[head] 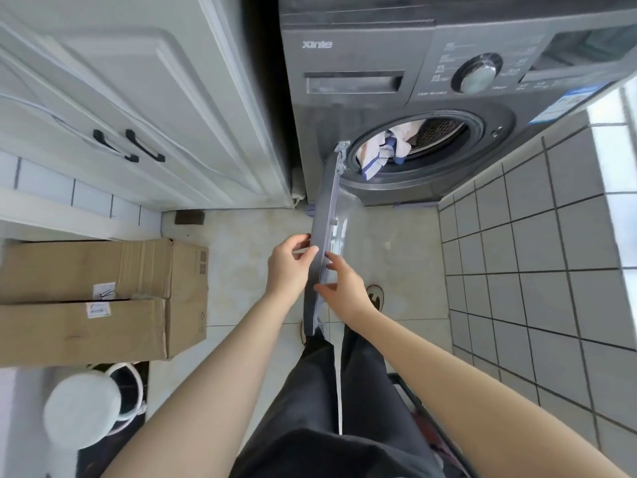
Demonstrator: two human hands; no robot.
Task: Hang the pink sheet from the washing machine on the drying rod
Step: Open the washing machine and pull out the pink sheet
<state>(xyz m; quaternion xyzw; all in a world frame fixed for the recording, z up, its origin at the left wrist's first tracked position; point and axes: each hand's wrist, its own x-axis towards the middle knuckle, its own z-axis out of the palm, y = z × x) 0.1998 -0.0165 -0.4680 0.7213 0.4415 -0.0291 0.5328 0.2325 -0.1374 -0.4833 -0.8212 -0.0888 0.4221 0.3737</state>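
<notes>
Head view: both hands, left hand and right hand, clasp the door edge at 6 o'clock, holding it wide so the pink sheet, bunched in the drum at 12 o'clock, can come out.

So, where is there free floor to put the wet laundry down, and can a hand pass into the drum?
Bare floor lies between the open washer door and the tiled wall; another bare patch sits between the door and the cardboard boxes. The drum opening is unobstructed, with laundry at its left. Crowded: around both hands at the door's edge, left hand, right hand.
</notes>
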